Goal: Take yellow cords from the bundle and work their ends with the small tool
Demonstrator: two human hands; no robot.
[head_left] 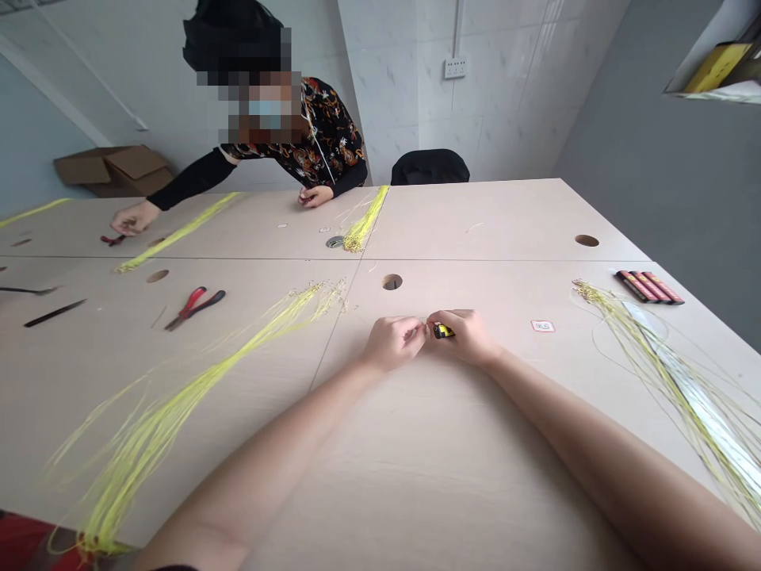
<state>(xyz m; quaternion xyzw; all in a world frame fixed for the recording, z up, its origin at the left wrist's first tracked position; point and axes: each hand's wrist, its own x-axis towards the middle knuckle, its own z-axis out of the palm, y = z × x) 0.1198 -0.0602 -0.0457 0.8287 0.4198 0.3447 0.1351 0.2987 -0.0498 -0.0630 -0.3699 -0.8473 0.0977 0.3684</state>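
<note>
Over the middle of the table, my two hands meet fingertip to fingertip. My right hand (467, 337) is closed around a small yellow-and-black object (443, 331) that looks like a lighter; its black end points left. The fingers of my left hand (393, 342) are pinched together right beside that end. Whatever lies between them is too small to make out. To the left of my left hand lies a long bundle of yellow cords (219, 369), with small metal ends at its far tip. A second bundle of yellow cords (645, 349) lies to my right.
Red-handled pliers (193, 308) and a black pen-like tool (55, 312) lie at left. Several red-and-black sticks (649, 287) and a small label (543, 326) are at right. Holes (391, 281) pierce the table. Opposite, a co-worker (333, 135) reaches over more cords (178, 231).
</note>
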